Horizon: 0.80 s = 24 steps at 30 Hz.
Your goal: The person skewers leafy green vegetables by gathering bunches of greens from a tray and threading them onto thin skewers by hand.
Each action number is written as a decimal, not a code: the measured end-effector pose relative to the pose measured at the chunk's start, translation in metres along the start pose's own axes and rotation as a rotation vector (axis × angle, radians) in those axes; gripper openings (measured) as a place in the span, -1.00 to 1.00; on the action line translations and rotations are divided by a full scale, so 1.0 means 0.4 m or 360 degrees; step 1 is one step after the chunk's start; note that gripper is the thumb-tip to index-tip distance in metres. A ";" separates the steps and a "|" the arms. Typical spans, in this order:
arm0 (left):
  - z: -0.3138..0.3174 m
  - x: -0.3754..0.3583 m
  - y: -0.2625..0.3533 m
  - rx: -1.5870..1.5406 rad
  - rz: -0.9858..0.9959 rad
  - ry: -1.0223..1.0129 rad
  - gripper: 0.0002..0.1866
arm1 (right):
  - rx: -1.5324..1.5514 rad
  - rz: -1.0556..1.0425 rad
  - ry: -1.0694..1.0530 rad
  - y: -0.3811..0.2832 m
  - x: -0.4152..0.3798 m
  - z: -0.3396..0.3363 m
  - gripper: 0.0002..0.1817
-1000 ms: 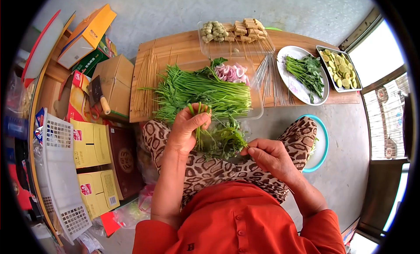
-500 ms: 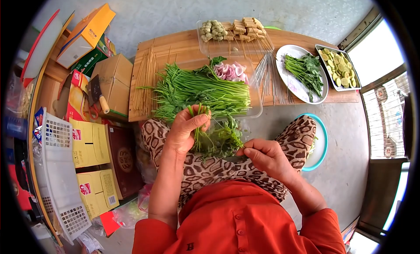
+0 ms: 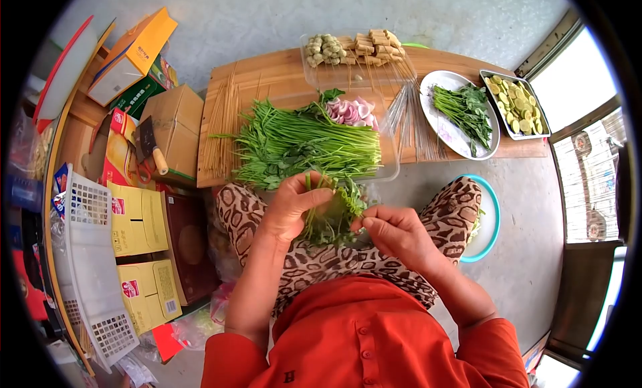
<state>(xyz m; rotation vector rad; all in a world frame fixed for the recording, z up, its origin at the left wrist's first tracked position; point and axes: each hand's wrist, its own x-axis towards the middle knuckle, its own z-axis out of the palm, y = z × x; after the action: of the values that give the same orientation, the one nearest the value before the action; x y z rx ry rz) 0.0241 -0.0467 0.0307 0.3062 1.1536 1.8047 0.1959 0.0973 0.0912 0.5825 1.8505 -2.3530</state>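
Above my lap, my left hand (image 3: 298,206) is closed around the stems of a small bunch of leafy greens (image 3: 332,221), whose leaves hang between my two hands. My right hand (image 3: 394,231) pinches at the right edge of the leaves with thumb and forefinger. Just beyond, long green stalks (image 3: 314,144) lie spread in a clear plastic tray (image 3: 390,162). Pink sliced onion (image 3: 352,112) sits at the tray's upper right.
The wooden table (image 3: 281,70) carries bamboo skewers (image 3: 219,130), metal skewers (image 3: 412,124), rolled skewered food (image 3: 374,47), a white plate (image 3: 445,130) of greens and a tray of lime-like slices (image 3: 516,106). A blue-rimmed basin (image 3: 491,221) is right; boxes (image 3: 139,217) and a knife (image 3: 152,144) are left.
My left hand has shifted slightly right with the bunch. My right hand has moved a little left and up, so the two hands are closer together.
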 end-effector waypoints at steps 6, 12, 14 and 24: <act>-0.003 0.005 -0.005 0.0088 0.0190 0.0066 -0.74 | 0.0038 -0.0019 -0.0022 -0.015 -0.001 -0.021 -0.74; -0.050 0.012 0.000 0.0146 0.0261 0.0261 -0.70 | 0.0042 -0.0010 -0.0002 0.000 -0.006 -0.036 -0.76; -0.056 0.008 0.013 0.0053 0.0266 0.0224 -0.71 | 0.0038 -0.0013 0.0000 0.005 -0.010 -0.040 -0.76; -0.053 0.007 0.015 0.0060 0.0339 0.0133 -0.64 | 0.0018 -0.0015 -0.0066 0.009 -0.017 -0.027 -0.75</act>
<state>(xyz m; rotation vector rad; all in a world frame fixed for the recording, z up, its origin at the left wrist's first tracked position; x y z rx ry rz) 0.0060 -0.0575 0.0238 0.3914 1.2534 1.9988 0.2058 0.1056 0.0881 0.5235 1.8277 -2.3647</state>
